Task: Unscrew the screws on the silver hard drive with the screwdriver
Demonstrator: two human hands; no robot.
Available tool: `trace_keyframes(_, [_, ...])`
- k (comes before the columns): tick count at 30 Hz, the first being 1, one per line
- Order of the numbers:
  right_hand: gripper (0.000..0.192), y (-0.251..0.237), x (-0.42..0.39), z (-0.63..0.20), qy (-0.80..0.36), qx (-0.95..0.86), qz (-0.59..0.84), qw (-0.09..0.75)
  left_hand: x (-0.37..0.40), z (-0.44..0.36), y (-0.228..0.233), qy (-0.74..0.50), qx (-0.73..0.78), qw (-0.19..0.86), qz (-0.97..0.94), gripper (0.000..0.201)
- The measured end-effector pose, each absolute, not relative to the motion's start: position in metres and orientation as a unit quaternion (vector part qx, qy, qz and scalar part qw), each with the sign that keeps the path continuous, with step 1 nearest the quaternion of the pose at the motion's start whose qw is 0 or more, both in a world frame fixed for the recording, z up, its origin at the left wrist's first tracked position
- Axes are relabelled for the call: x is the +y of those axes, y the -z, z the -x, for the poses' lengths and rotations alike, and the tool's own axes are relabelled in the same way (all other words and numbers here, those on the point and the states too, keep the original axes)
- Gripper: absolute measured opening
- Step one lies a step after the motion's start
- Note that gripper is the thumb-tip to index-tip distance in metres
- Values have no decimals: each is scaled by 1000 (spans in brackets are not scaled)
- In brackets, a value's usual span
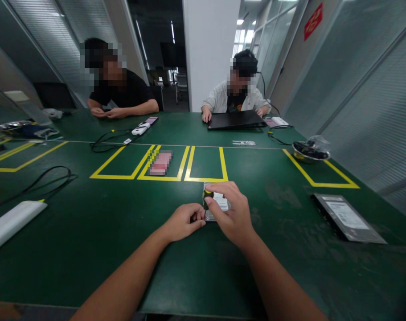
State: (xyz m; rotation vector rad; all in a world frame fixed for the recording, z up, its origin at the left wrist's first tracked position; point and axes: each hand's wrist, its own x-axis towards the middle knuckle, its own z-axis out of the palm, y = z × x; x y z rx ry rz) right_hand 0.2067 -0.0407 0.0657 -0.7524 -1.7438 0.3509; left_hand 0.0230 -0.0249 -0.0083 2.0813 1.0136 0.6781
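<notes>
A small hard drive (223,203) with a white label lies flat on the green table in front of me, partly covered by my right hand. Gripped in the fingers of my right hand (235,214) is a short black-and-yellow screwdriver (207,195), held upright over the drive's left side. My left hand (186,220) rests beside the drive's left edge, its fingers curled and pinched near the screwdriver's lower end. What those left fingertips hold, if anything, is too small to make out. The screwdriver's tip is also hidden.
A larger labelled drive-like unit (351,218) lies at right, below a metal bowl (311,151) of dark items. A pink phone (161,162) lies among yellow tape outlines. A white power strip (14,220) is at left. Two people sit opposite, one with a black laptop (236,119).
</notes>
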Motion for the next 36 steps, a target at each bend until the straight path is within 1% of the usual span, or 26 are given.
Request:
trace_keyframes(3, [29, -65, -40, -207, -165, -745, 312, 566, -24, -23, 9, -260, 393, 359, -806, 9])
trace_keyframes(10, [22, -64, -39, -208, -159, -740, 329, 565, -25, -23, 8, -252, 402, 340, -812, 10])
trace_keyframes(16, [33, -64, -41, -209, -185, -754, 317, 545, -24, -24, 6, -248, 403, 351, -808, 12])
trace_keyframes(22, [26, -63, -41, -209, -189, -739, 331, 555, -25, -23, 8, -252, 416, 353, -799, 11])
trace_keyframes(27, [19, -66, -40, -210, -169, -738, 339, 558, -24, -23, 10, -252, 414, 346, -804, 11])
trace_keyframes(31, [32, -67, -42, -209, -193, -759, 297, 547, -23, -22, 12, -247, 416, 348, -803, 11])
trace_keyframes(33, [31, -66, -42, -209, -202, -762, 293, 541, -23, -22, 12, -249, 415, 344, -805, 10])
trace_keyframes(36, [24, -65, -42, -209, -194, -744, 318, 555, -23, -22, 11, -256, 411, 349, -802, 8])
